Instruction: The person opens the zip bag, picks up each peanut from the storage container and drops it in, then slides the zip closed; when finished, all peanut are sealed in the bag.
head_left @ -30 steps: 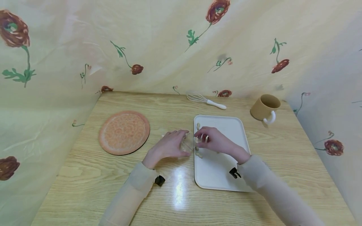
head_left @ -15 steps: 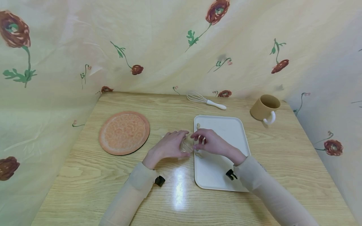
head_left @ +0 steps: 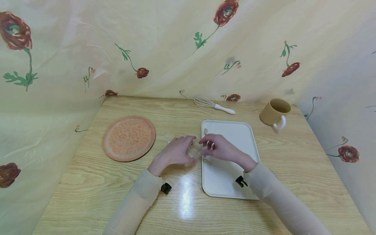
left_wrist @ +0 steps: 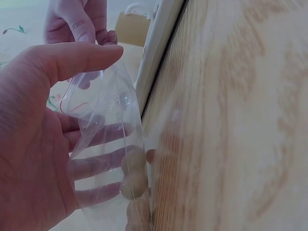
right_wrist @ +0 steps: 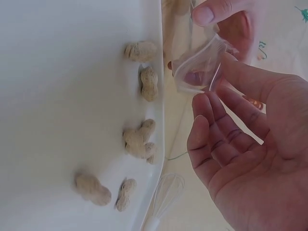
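Clear plastic is showing peanuts (left_wrist: pixel 134 174) inside the bag (left_wrist: pixel 120 103), beside the left edge of the tray (head_left: pixel 227 182). Filling seems to be going on; the next move is probably calling for another peanut from that edge. The left hand (head_left: pixel 177 150) is holding the bag, fingers curving wide; the right hand (head_left: pixel 219 148) is bending its fingers narrowly at the bag's mouth (I cannot tell if they're pinching it).

From afar, I watch the left hand (head_left: pixel 175 150) grip a clear bag (head_left: pixel 192 151) beside a tray (head_left: pixel 223 182) bearing peanuts (head_left: pixel 206 131), the right hand (head_left: pixel 221 147) poised over its left edge; a whisk (head_left: pixel 216 106) lies beyond.
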Demonstrator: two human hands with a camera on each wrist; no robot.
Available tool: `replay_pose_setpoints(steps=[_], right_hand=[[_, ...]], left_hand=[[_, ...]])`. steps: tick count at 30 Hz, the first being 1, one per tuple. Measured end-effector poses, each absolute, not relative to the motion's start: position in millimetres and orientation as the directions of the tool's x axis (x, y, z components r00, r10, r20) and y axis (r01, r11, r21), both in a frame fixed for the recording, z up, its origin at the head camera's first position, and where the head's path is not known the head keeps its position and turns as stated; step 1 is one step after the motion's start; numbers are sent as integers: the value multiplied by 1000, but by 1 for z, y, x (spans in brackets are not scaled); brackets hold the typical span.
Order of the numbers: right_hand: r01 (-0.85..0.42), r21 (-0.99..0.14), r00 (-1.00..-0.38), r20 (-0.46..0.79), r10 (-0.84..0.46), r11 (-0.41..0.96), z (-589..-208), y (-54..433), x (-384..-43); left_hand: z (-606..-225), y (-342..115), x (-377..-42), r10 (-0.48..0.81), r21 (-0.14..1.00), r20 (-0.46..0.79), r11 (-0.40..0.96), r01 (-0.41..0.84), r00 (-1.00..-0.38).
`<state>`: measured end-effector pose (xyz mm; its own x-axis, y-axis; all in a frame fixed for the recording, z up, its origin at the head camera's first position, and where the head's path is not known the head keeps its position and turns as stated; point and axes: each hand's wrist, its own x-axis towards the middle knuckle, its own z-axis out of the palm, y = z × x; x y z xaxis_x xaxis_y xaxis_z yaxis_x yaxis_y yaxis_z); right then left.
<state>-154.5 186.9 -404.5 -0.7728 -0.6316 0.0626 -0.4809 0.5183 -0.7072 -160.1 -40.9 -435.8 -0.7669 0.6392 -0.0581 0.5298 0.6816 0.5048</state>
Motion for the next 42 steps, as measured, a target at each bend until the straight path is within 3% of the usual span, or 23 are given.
replay_pose_setpoints(steps=[17, 28, 42], right_hand=[[-450, -625, -835, 42, -548, 638, -394, 232, -176], [-374, -538, -877, -60, -476, 756, -410, 252, -184], [-340, -522, -884, -108, -456, 783, -427, 256, -191]], left_hand=[[-436, -42, -162, 635, 477, -44, 691, 543, -771], [-438, -43, -160, 640, 482, -54, 689, 541, -766], [-437, -42, -160, 640, 489, -46, 684, 541, -767]])
